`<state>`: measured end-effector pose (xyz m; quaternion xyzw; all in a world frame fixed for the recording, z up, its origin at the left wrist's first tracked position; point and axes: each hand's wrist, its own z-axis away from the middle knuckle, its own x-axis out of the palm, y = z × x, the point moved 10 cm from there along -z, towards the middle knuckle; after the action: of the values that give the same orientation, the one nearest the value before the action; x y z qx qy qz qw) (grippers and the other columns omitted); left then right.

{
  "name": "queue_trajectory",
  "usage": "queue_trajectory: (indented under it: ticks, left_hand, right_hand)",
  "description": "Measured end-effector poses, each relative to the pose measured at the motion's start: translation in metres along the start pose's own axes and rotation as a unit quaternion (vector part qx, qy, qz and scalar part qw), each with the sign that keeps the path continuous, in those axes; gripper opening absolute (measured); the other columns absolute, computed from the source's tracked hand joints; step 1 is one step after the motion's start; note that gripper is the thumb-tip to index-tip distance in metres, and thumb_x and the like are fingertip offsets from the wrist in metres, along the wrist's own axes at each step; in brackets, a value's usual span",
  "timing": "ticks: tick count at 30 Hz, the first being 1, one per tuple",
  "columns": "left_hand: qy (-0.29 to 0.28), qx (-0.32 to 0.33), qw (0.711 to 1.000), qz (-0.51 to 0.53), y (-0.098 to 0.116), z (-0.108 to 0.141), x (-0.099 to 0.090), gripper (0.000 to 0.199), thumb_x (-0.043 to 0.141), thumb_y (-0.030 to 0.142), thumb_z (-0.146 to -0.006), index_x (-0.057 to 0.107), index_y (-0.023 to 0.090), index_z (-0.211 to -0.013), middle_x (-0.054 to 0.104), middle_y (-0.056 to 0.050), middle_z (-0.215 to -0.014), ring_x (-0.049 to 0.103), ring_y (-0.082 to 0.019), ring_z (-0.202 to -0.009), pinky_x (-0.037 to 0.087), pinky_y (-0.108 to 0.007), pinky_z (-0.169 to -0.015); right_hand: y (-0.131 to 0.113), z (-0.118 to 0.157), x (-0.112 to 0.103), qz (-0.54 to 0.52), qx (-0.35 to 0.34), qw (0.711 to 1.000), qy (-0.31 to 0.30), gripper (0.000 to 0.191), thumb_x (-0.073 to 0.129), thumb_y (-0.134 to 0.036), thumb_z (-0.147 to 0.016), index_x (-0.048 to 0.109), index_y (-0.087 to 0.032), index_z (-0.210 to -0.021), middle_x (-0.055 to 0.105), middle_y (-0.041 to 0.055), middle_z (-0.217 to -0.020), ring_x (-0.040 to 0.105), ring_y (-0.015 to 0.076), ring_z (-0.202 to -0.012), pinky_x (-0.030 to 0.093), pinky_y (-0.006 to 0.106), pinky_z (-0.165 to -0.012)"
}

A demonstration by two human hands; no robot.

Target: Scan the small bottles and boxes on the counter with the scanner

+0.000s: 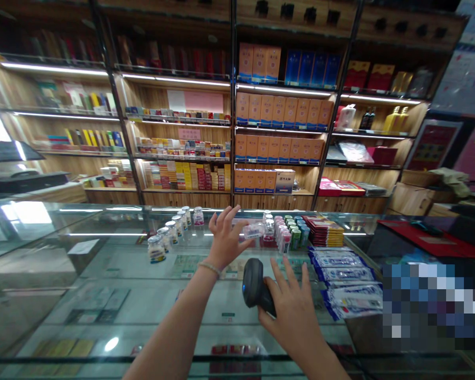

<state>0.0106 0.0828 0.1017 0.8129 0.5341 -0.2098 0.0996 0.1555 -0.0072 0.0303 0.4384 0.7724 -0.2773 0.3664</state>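
Observation:
My left hand (226, 240) reaches over the glass counter, its thumb and index finger at one end of a small clear labelled bottle (254, 230) lying on its side. The other fingers are spread. My right hand (293, 303) has its thumb and index finger around the handle of a black barcode scanner (253, 282), while its remaining fingers stretch forward. A blue light shows on the scanner's head. Close beyond the clear bottle stand white-capped bottles (268, 229) and pink tubs (283, 237). A slanting row of small white-capped jars (170, 232) stands left of my left hand.
Green tubs (295, 235), stacked red-and-yellow packets (323, 230) and blue-and-white packs (348, 279) lie on the right of the glass counter (142, 295). A red mat (431, 238) is farther right. Behind the counter, shelves hold orange boxes (283, 111) and small cartons (186, 176).

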Motion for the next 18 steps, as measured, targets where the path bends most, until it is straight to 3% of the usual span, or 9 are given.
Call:
queue_trajectory:
  ticks: [5,8,11,15,18]
  left_hand:
    - [0.000,-0.010,1.000,-0.005,-0.002,0.000,-0.002,0.042,0.080,0.050,-0.073,0.069,0.028,-0.106,0.049,-0.011,-0.149,0.040,-0.035,-0.140,0.013,-0.056,-0.119]
    - [0.005,-0.012,1.000,-0.005,-0.002,-0.001,-0.004,0.040,0.078,0.049,-0.075,0.069,0.028,-0.108,0.048,-0.012,-0.149,0.040,-0.035,-0.140,0.014,-0.057,-0.119]
    - [0.010,-0.016,1.000,-0.007,-0.003,-0.001,-0.006,0.039,0.077,0.049,-0.077,0.069,0.028,-0.109,0.049,-0.012,-0.148,0.039,-0.035,-0.140,0.015,-0.057,-0.119]
    - [0.025,-0.017,0.999,-0.013,-0.003,-0.001,-0.009,0.039,0.076,0.051,-0.077,0.069,0.028,-0.108,0.051,-0.012,-0.145,0.041,-0.034,-0.139,0.015,-0.057,-0.118]
    - [0.027,-0.017,0.999,-0.016,-0.003,-0.002,-0.009,0.039,0.076,0.051,-0.078,0.069,0.028,-0.108,0.051,-0.012,-0.145,0.041,-0.035,-0.139,0.015,-0.057,-0.118]
  right_hand:
    - [0.005,0.004,-0.026,-0.043,-0.031,0.992,0.113,0.050,0.060,-0.027,-0.078,0.062,-0.019,-0.128,0.053,0.0120,-0.149,0.049,0.0338,-0.136,0.037,0.055,-0.114]
    - [0.011,0.005,-0.038,-0.110,-0.032,0.984,0.137,0.053,0.056,-0.025,-0.078,0.059,-0.014,-0.130,0.073,0.0146,-0.116,0.071,0.0278,-0.101,0.057,0.038,-0.085]
    - [0.027,0.003,-0.042,-0.192,0.043,0.976,0.098,0.044,0.052,-0.030,-0.084,0.061,-0.016,-0.125,0.075,0.0067,-0.081,0.072,0.0233,-0.069,0.054,0.030,-0.062]
    - [0.031,0.005,-0.035,-0.336,0.095,0.937,-0.007,0.037,0.049,-0.043,-0.094,0.061,-0.020,-0.120,0.071,0.0018,-0.078,0.068,0.0183,-0.066,0.053,0.025,-0.060]
    - [0.027,0.009,-0.037,-0.408,0.104,0.907,-0.024,0.037,0.049,-0.046,-0.094,0.062,-0.020,-0.118,0.068,-0.0006,-0.077,0.063,0.0142,-0.061,0.051,0.022,-0.059]
